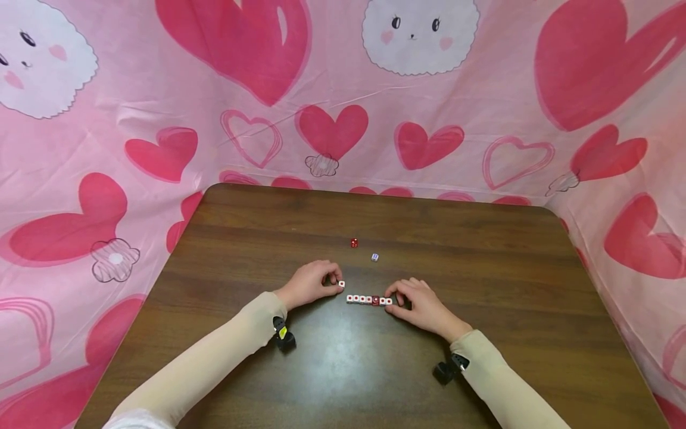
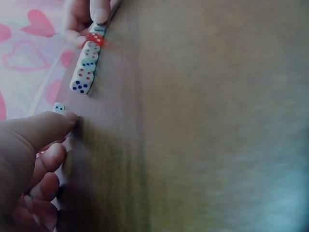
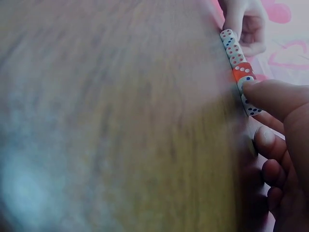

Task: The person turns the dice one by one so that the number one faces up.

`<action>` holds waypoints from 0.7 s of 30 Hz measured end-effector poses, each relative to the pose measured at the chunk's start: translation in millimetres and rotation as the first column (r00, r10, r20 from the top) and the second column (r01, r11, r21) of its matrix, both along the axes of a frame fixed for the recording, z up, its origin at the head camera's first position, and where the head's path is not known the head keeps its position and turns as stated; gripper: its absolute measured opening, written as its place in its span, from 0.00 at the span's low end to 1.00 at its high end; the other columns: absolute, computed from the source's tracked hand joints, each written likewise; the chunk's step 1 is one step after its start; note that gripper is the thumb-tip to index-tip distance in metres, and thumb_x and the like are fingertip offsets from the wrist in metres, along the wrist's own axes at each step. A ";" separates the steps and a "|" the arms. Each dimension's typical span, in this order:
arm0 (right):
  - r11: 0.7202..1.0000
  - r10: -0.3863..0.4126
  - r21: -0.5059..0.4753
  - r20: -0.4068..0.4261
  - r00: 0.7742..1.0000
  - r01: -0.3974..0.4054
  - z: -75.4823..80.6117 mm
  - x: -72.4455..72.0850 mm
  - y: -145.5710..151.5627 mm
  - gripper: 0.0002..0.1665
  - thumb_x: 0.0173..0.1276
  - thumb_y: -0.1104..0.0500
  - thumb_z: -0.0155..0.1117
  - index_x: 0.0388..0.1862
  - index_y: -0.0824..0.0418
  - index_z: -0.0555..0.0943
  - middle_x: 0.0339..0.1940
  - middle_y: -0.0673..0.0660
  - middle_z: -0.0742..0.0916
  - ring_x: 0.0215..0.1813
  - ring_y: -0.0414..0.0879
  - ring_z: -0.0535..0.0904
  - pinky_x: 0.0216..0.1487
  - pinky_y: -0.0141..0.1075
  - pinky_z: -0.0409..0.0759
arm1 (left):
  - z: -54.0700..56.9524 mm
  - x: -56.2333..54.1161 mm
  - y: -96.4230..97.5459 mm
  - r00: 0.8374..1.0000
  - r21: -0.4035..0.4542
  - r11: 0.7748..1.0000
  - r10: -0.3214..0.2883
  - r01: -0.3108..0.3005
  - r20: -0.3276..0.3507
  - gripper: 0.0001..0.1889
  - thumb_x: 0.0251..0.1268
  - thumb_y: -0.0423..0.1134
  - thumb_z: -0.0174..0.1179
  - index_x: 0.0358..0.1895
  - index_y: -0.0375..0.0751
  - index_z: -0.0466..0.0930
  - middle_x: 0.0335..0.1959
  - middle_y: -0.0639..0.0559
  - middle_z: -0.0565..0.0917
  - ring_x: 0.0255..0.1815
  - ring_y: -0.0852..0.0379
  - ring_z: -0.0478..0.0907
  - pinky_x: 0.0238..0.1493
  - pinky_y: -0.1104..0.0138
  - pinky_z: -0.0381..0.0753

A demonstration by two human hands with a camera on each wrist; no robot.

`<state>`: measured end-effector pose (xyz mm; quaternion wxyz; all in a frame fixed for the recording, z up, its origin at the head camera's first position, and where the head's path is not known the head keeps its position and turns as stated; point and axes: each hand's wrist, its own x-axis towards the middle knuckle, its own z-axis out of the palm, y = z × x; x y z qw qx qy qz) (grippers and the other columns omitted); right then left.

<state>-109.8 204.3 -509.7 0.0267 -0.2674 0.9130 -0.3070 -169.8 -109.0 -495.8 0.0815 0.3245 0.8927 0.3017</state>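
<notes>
My left hand (image 1: 311, 285) pinches a white die (image 1: 342, 284) between thumb and fingertips, just beyond the left end of a straight row of dice (image 1: 356, 299). That row holds several white dice and one red die (image 1: 376, 301) toward its right side. At the right end, the thumb and index finger of my right hand (image 1: 423, 307) pinch the last white dice (image 3: 252, 109). The thumb covers part of these dice in the right wrist view. In the left wrist view, a gap shows between the pinched die (image 2: 59, 107) and the row's near end.
Farther back on the brown wooden table (image 1: 455, 238) lie a loose red die (image 1: 354, 243) and a loose white die (image 1: 374, 257). A pink cloth with hearts (image 1: 332, 131) hangs behind and beside the table. Each wrist carries a small black camera.
</notes>
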 end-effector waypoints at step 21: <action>1.000 -0.025 -0.015 -0.001 1.000 0.025 -2.3 1.4 -3.4 0.11 0.66 0.53 0.77 0.43 0.44 0.82 0.27 0.37 0.73 0.34 0.35 0.63 0.44 0.38 0.60 | -6.5 25.3 1.1 0.998 0.010 1.000 -0.016 0.017 -0.058 0.09 0.63 0.47 0.74 0.37 0.55 0.83 0.31 0.65 0.79 0.37 0.62 0.68 0.46 0.62 0.66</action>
